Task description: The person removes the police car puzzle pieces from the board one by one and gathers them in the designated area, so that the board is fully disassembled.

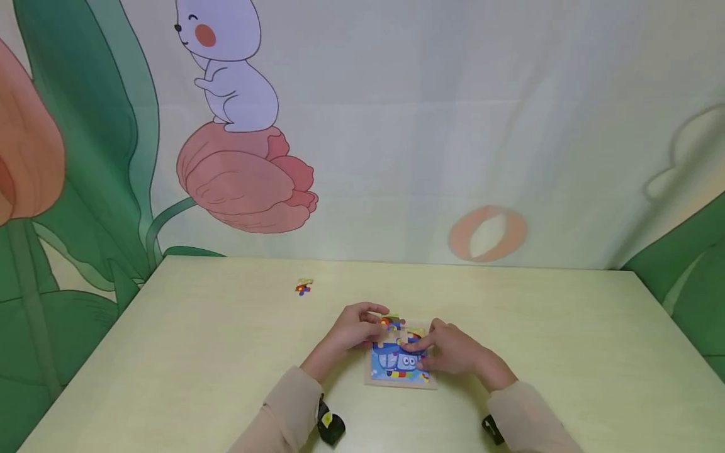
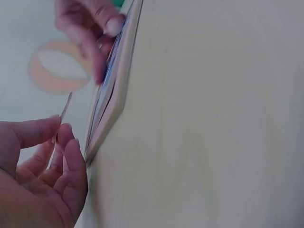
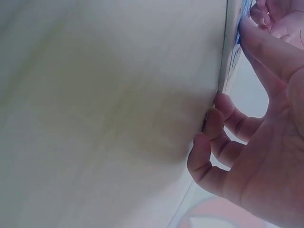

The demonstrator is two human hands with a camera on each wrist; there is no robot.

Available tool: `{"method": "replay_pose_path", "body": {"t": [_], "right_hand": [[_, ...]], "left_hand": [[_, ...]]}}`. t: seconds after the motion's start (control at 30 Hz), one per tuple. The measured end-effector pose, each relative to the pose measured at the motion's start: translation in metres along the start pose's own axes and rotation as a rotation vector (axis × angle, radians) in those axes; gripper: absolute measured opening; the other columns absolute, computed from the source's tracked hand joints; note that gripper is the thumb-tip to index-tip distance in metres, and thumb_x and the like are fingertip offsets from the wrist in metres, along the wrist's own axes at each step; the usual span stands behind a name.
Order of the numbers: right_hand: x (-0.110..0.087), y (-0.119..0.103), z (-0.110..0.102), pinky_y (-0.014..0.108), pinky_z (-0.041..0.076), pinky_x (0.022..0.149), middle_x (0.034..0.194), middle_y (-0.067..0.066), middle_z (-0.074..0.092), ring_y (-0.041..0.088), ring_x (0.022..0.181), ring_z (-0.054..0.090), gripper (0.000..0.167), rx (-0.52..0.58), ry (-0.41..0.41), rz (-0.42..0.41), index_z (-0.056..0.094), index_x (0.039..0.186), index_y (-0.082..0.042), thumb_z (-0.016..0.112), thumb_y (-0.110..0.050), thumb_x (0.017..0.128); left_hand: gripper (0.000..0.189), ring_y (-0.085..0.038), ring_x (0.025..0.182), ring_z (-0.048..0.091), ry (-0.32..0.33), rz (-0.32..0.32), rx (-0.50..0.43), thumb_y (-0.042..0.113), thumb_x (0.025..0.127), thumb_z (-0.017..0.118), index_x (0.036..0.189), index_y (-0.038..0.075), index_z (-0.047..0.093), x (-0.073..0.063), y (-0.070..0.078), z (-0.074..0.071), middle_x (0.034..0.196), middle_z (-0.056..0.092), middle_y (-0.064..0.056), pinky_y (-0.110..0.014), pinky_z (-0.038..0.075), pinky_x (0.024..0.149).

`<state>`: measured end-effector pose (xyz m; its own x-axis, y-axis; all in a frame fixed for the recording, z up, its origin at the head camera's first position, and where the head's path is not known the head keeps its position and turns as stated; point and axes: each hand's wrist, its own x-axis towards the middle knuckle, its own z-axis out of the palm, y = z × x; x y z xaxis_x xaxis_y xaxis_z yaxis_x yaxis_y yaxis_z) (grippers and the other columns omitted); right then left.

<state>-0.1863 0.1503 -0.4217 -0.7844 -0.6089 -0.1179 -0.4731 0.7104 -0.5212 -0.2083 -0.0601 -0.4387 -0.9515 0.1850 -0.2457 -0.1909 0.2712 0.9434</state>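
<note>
A square jigsaw puzzle (image 1: pixel 391 360) with a blue cartoon vehicle with eyes lies in a pale wooden tray (image 1: pixel 403 385) in front of me. At its upper left, my left hand (image 1: pixel 355 324) pinches a colourful puzzle piece (image 1: pixel 391 323) between thumb and fingers. The left wrist view shows that piece (image 2: pixel 67 105) edge-on, tilted up beside the tray. From the right side my right hand (image 1: pixel 455 350) presses extended fingers on the puzzle's face. In the right wrist view its other fingers (image 3: pixel 222 128) bend against the table by the tray's edge.
One loose puzzle piece (image 1: pixel 304 287) lies on the pale wooden table (image 1: pixel 198 352), toward the back and left of the tray. Behind the table's far edge hangs a curtain (image 1: pixel 396 157) printed with a rabbit and tulips. Black straps (image 1: pixel 330 425) show at both wrists.
</note>
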Motion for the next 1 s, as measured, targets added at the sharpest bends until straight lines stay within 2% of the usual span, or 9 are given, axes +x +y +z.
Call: {"method": "replay_pose_path", "body": {"t": [0.27, 0.53, 0.77, 0.9, 1.0], "right_hand": [[-0.001, -0.003, 0.001, 0.026, 0.027, 0.059, 0.079, 0.004, 0.042, 0.018, 0.071, 0.035, 0.036, 0.017, 0.011, 0.054, 0.067, 0.110, -0.020, 0.073, -0.018, 0.075], [-0.002, -0.002, 0.000, 0.028, 0.027, 0.061, 0.080, 0.005, 0.043, 0.019, 0.074, 0.035, 0.037, 0.048, 0.018, 0.049, 0.066, 0.112, -0.019, 0.072, -0.017, 0.076], [-0.001, 0.002, 0.002, 0.028, 0.027, 0.062, 0.080, 0.005, 0.043, 0.018, 0.074, 0.034, 0.038, 0.054, 0.019, 0.032, 0.065, 0.114, -0.019, 0.071, -0.016, 0.076], [-0.002, 0.002, 0.002, 0.028, 0.028, 0.062, 0.081, 0.005, 0.042, 0.019, 0.074, 0.034, 0.038, 0.062, 0.026, 0.021, 0.065, 0.114, -0.018, 0.072, -0.016, 0.076], [-0.002, 0.001, 0.002, 0.028, 0.028, 0.062, 0.081, 0.005, 0.042, 0.019, 0.074, 0.034, 0.038, 0.071, 0.030, 0.031, 0.066, 0.113, -0.018, 0.072, -0.015, 0.076]], "left_hand": [[0.029, -0.016, 0.066, 0.055, 0.057, -0.014, 0.034, 0.006, 0.083, 0.062, 0.112, 0.011, 0.061, 0.004, 0.000, -0.044, 0.085, 0.055, -0.005, -0.023, 0.043, 0.052], [0.031, -0.017, 0.068, 0.056, 0.113, -0.011, 0.043, 0.005, 0.084, 0.061, 0.115, 0.009, 0.060, 0.011, -0.005, -0.084, 0.086, 0.056, -0.006, -0.024, 0.043, 0.054], [0.032, -0.015, 0.065, 0.054, 0.147, -0.020, 0.096, 0.004, 0.084, 0.061, 0.116, 0.008, 0.060, 0.024, -0.013, -0.101, 0.087, 0.057, -0.006, -0.022, 0.038, 0.052], [0.031, -0.013, 0.057, 0.049, 0.168, 0.005, 0.112, 0.001, 0.082, 0.062, 0.113, 0.004, 0.061, 0.033, -0.015, -0.105, 0.080, 0.058, -0.006, -0.021, 0.032, 0.047], [0.030, -0.013, 0.053, 0.046, 0.189, 0.011, 0.141, 0.000, 0.081, 0.062, 0.111, 0.004, 0.062, 0.038, -0.014, -0.104, 0.077, 0.057, -0.006, -0.020, 0.031, 0.045]]}}
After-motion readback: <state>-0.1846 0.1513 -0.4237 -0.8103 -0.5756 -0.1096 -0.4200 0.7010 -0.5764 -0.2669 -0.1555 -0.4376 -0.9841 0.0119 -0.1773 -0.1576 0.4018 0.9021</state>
